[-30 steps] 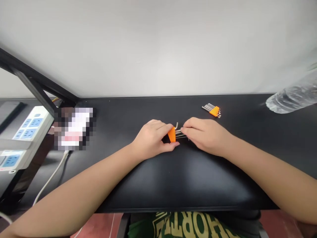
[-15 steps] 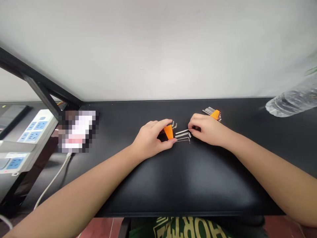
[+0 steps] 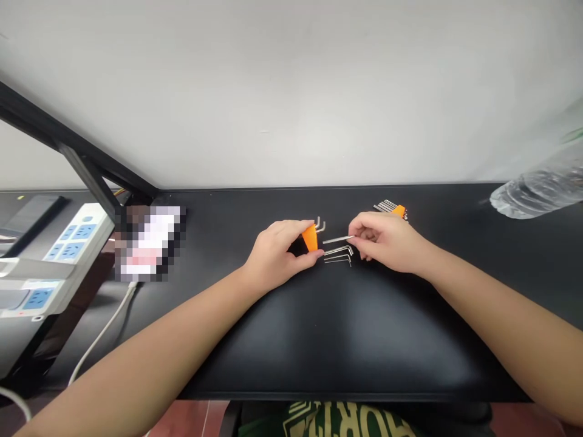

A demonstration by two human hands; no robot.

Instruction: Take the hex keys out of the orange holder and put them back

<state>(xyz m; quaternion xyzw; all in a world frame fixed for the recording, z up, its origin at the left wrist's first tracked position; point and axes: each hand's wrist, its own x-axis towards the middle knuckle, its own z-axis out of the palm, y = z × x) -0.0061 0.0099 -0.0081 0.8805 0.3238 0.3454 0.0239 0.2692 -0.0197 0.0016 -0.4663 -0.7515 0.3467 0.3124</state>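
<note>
Head view: my left hand (image 3: 277, 252) pinches the orange hex key holder (image 3: 310, 238) between thumb and fingers, near the middle of the black desk (image 3: 319, 340). My right hand (image 3: 385, 243) grips one hex key (image 3: 337, 240) by its end, the free tip pointing at the holder. Two loose hex keys (image 3: 339, 255) lie just below it on the desk.

The desk's back edge meets the wall close behind my hands. A second hex key set (image 3: 392, 209) sits just behind my right hand. The wide stretch toward the front edge is open. A water bottle (image 3: 537, 191) lies well apart at the right, a power strip (image 3: 68, 233) far left.

Half a second ago three keys lay on the desk and my right fingers rested on them; now one is lifted.
</note>
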